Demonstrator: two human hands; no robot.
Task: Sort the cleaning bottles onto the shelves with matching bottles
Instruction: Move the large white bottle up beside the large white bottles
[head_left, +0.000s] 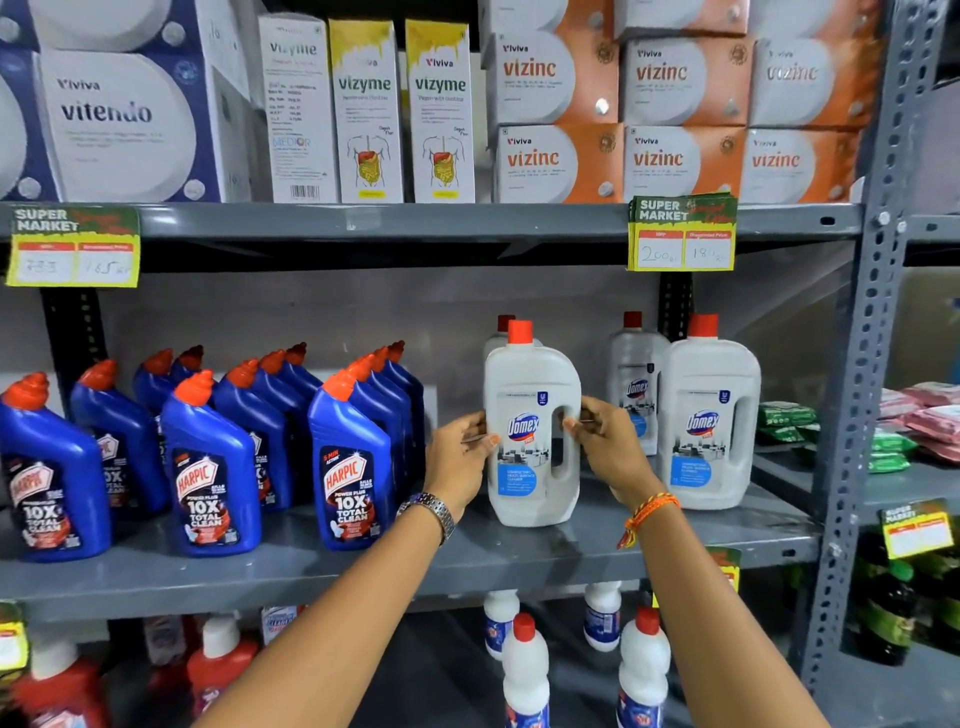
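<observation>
A white Domex bottle (530, 431) with a red cap stands upright on the grey middle shelf (415, 571). My left hand (460, 457) presses its left side and my right hand (608, 447) holds its right side at the handle. Another white bottle stands partly hidden right behind it. To the right stand a second Domex bottle (709, 415) and a clear-looking one (636, 379) behind. Several blue Harpic bottles (348, 457) with red caps fill the left of the same shelf.
The shelf above carries Viviva boxes (561, 114) and price tags (683, 234). On the lower shelf stand white bottles (524, 670) and red bottles (218, 665). A grey perforated upright (857, 364) bounds the right side; green packets (787, 421) lie beyond it.
</observation>
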